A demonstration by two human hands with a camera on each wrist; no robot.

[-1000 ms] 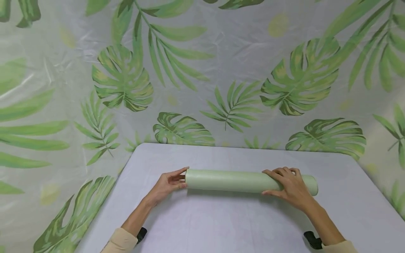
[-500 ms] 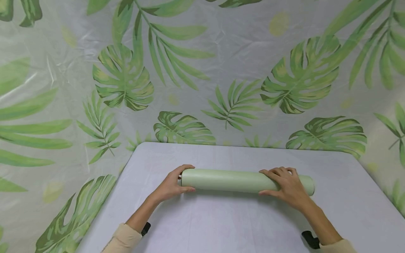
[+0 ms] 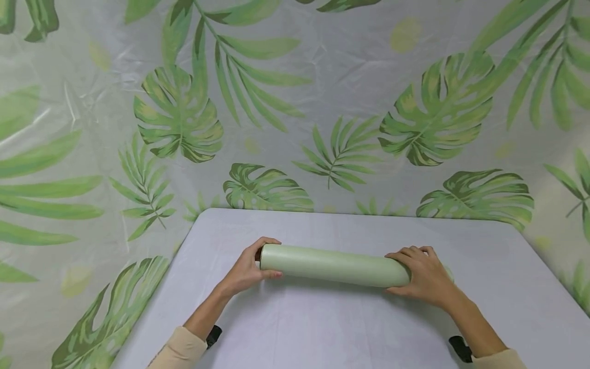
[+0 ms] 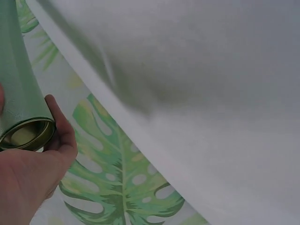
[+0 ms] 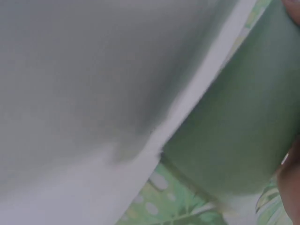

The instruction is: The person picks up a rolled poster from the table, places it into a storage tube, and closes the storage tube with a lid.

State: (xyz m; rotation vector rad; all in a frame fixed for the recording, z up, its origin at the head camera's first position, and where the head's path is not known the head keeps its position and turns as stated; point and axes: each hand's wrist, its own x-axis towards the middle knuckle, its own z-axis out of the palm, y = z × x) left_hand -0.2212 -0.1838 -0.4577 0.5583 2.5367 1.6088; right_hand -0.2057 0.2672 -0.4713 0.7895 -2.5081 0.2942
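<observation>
A long light green tube (image 3: 332, 264) is held lengthwise across the table in the head view, its right end slightly nearer me than the left. My left hand (image 3: 241, 271) grips the left end, thumb on the near side and fingers on the far side. In the left wrist view, that end of the tube (image 4: 21, 84) shows a recessed, brassy metal face inside a rim. My right hand (image 3: 424, 277) holds the tube near its right end and hides part of it. The right wrist view shows the tube's smooth side (image 5: 234, 112) close up, with parts of the hand at the edge.
The table (image 3: 322, 328) has a white cover with rounded far corners, and a soft shadow falls under the tube. Behind and beside it hangs a sheet (image 3: 341, 92) printed with green leaves. A black strap piece (image 3: 214, 336) shows at the left wrist.
My left hand has gone from fingertips at the tube's left end to a wrap around it. The tube has shifted slightly left, and its right end has swung a little towards me.
</observation>
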